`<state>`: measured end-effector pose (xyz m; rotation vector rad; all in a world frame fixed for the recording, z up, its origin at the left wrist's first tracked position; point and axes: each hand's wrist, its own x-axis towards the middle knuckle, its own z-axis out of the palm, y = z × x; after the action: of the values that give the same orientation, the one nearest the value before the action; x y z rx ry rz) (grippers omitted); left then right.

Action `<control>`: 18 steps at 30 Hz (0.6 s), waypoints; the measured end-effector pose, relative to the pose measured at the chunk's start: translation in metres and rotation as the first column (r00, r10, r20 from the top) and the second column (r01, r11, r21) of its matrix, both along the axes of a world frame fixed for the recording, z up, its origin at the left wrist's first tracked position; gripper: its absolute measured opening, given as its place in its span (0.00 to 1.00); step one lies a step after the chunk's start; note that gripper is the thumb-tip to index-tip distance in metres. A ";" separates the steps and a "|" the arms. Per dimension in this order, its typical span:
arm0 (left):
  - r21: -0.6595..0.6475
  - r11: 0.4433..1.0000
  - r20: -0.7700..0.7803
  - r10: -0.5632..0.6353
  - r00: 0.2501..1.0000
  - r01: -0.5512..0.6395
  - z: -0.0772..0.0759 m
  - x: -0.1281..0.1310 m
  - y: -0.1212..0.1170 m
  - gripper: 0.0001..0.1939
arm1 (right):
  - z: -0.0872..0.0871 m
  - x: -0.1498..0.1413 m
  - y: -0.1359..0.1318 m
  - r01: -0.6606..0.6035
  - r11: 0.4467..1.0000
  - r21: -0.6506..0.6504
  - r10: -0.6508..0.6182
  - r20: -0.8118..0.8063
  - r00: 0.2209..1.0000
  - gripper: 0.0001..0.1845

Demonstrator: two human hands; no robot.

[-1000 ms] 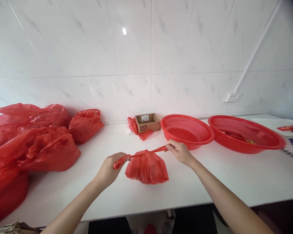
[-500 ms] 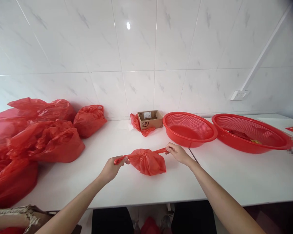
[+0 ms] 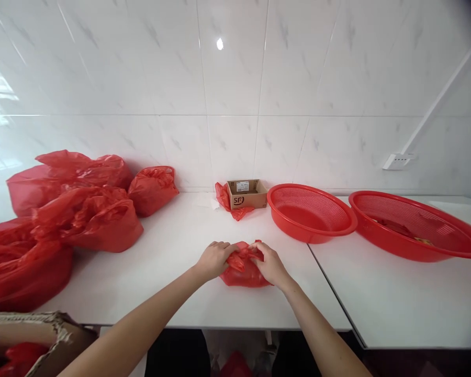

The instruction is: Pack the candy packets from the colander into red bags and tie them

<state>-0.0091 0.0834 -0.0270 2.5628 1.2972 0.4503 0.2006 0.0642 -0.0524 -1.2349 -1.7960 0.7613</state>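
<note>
A small red plastic bag (image 3: 241, 275), filled and bunched at the top, rests on the white table (image 3: 172, 272) in front of me. My left hand (image 3: 214, 259) grips its top from the left, fingers curled round the plastic. My right hand (image 3: 270, 264) grips the top from the right in the same way. Both hands meet over the bag's knot, and the bag's handles are hidden under the fingers.
Several filled red bags (image 3: 90, 217) pile up at the left. A small cardboard box (image 3: 246, 193) with a red bag beside it stands by the wall. Two red mesh basins (image 3: 310, 212) (image 3: 414, 230) sit at the right. An open carton (image 3: 35, 337) lies at the lower left.
Earlier my hands were apart, pulling the bag's two handles taut to either side. Now they have come together on top of the bag, which sits lower on the table.
</note>
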 end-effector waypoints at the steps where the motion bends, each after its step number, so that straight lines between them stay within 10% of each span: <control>1: -0.010 1.000 -0.003 0.003 1.000 -0.003 -0.003 -0.001 0.000 0.22 | -0.001 0.002 0.001 0.000 1.000 0.009 0.000 -0.011 1.000 0.12; 11: -0.251 0.965 0.274 0.147 0.951 -0.077 -0.007 -0.002 -0.015 0.08 | -0.037 0.015 -0.007 0.118 0.992 -0.032 -0.121 -0.127 0.984 0.12; 18: -0.538 0.819 0.659 0.555 0.507 -0.197 0.060 -0.067 -0.052 0.23 | -0.046 0.038 -0.013 0.145 0.951 -0.273 -0.254 -0.424 0.869 0.25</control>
<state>-0.0758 0.0314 0.0327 1.3643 1.3634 1.1309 0.2386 0.0512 -0.0988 -1.2429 -1.1995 1.0626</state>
